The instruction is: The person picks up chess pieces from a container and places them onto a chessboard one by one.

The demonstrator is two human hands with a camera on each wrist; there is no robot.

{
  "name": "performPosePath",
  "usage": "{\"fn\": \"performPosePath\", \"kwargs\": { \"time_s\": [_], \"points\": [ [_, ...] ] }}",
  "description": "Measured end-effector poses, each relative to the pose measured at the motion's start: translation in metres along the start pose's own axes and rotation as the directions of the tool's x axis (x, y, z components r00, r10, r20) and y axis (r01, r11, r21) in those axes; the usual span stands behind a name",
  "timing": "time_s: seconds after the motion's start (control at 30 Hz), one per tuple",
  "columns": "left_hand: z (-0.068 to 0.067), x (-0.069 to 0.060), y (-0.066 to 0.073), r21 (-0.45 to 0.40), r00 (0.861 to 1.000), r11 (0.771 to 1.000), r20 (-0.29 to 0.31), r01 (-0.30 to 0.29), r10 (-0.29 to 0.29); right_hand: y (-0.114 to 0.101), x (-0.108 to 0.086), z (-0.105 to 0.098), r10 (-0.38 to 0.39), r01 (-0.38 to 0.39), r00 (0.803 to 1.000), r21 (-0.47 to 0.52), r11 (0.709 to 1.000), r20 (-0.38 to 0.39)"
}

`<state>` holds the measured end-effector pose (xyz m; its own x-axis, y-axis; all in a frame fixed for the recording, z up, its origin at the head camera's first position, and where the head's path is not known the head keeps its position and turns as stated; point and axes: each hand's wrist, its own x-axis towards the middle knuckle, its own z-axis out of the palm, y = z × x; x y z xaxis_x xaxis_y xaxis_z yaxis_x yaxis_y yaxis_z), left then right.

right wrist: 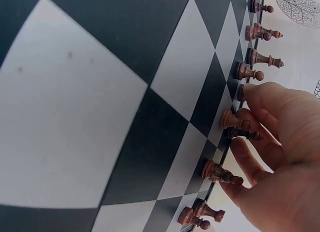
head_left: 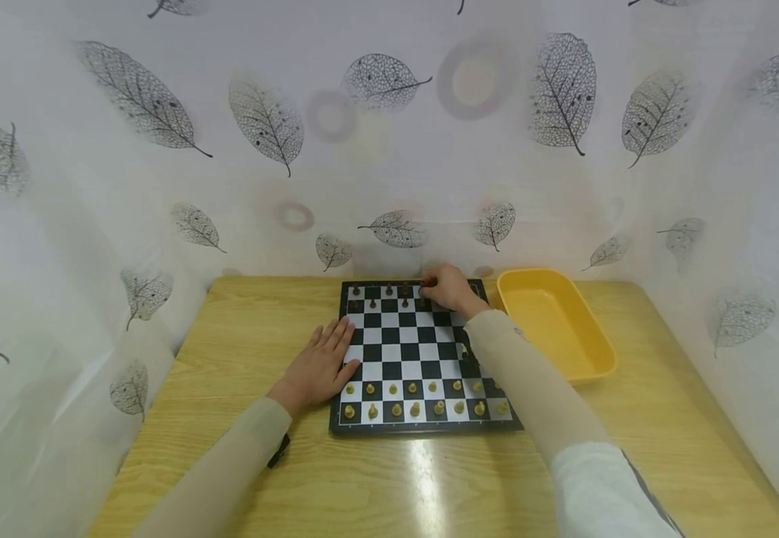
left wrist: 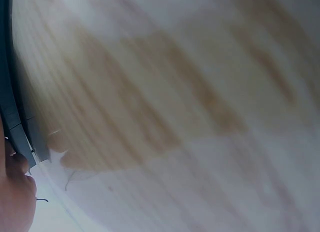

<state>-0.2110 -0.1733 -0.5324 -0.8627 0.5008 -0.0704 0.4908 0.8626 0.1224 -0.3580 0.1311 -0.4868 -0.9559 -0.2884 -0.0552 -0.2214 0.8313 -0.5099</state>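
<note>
A black-and-white chessboard [head_left: 391, 336] lies on the wooden table. My left hand [head_left: 320, 366] rests flat, fingers spread, over the board's left edge. At the far row my right hand [head_left: 451, 288] pinches a brown chess piece [right wrist: 242, 93]; the fingers cover most of it, so its kind cannot be told. Close to those fingers stand a brown pawn [right wrist: 248, 71] and other brown pieces, including a rook [right wrist: 209, 210] near the corner. Two rows of yellowish chess pieces [head_left: 415, 409] stand along the near side.
Right of the board sits a yellow plastic tray [head_left: 553, 321], close to my right forearm. Dark pieces [head_left: 467, 359] show partly behind that sleeve on the board's right side. A pale leaf-patterned curtain [head_left: 396, 172] hangs behind the table [head_left: 255, 314] and along both sides.
</note>
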Motion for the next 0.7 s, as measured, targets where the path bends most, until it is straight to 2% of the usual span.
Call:
{"fn": "performPosePath", "kwargs": {
  "time_s": [0.23,0.53,0.7],
  "points": [
    [-0.0013,-0.0013,0.0003,-0.002,1.000,1.000,-0.006,-0.005,0.005,-0.0003,-0.0025,-0.0008,-0.036,0.036,0.999,0.003,0.999,-0.014],
    [-0.0014,-0.0018,0.0009,0.000,1.000,1.000,0.003,-0.004,0.004,-0.0004,-0.0006,-0.0015,0.004,-0.004,1.000,0.001,1.000,0.021],
    [-0.0006,-0.0007,0.0001,0.000,1.000,1.000,0.004,-0.004,0.004,-0.0009,-0.0037,-0.0097,-0.018,0.018,0.999,0.017,1.000,0.033]
  ]
}}
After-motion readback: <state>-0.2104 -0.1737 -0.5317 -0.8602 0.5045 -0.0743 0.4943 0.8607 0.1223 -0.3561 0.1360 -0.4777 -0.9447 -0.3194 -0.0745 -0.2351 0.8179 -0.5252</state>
